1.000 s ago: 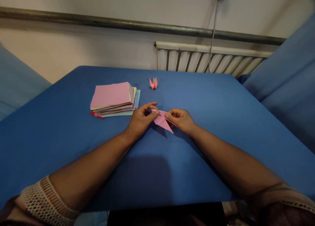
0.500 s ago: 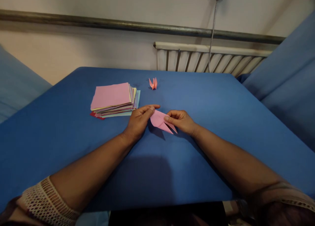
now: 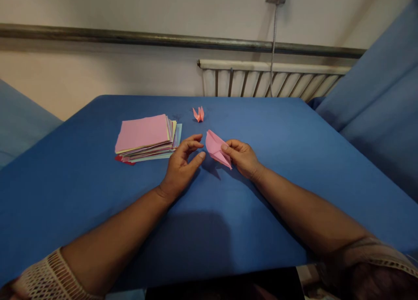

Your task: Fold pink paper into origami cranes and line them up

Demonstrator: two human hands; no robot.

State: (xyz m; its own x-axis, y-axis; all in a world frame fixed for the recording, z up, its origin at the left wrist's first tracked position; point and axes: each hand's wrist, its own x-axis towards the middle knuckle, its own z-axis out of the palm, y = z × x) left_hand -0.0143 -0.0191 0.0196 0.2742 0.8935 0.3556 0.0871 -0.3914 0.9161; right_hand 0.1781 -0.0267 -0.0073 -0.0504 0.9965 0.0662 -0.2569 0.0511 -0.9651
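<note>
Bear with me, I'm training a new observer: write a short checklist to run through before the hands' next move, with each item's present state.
1. Right hand has a hold on the folded pink paper: ok, pinched at its right side.
2. Left hand also holds that paper: not ok, it is open and apart from it.
3. Small folded piece is out of the hands' way: ok, it sits beyond them on the blue table.
4. Paper stack is squared up: not ok, its edges are uneven.
5. Underside of the held paper is creased cleanly: cannot tell, it is hidden.
</note>
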